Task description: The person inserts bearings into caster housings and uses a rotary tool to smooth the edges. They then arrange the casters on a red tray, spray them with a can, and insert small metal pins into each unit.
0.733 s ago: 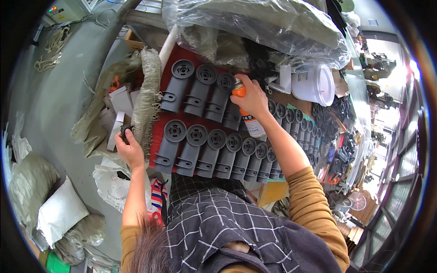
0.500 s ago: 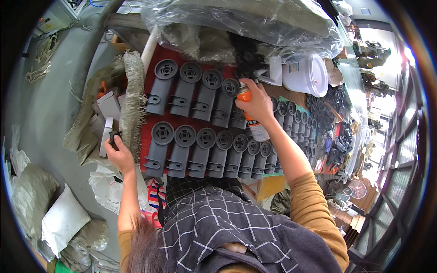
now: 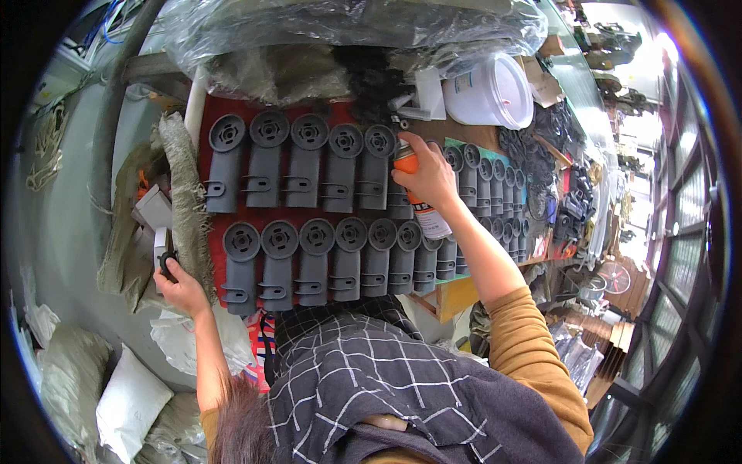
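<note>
My right hand (image 3: 430,176) grips an orange and white spray can (image 3: 417,203), its nozzle pointed at the upper row of grey moulded plastic parts (image 3: 309,158). A second row of the same grey parts (image 3: 332,259) lies below it, all on a red board (image 3: 207,223). My left hand (image 3: 179,284) rests at the board's left edge, fingers curled round a small dark object next to a rough fibre mat (image 3: 184,201). My head covering, a dark checked cloth (image 3: 371,371), fills the lower middle.
A white bucket (image 3: 495,89) stands at the back right beside more grey and black parts (image 3: 533,155). Clear plastic sheeting (image 3: 340,31) covers goods behind the board. Sacks and white bags (image 3: 116,394) lie lower left. Cardboard boxes (image 3: 151,213) sit left of the mat.
The view has shifted so the board sits lower and more central. My right hand with the can stays over the upper row's right end; my left hand remains at the left edge.
</note>
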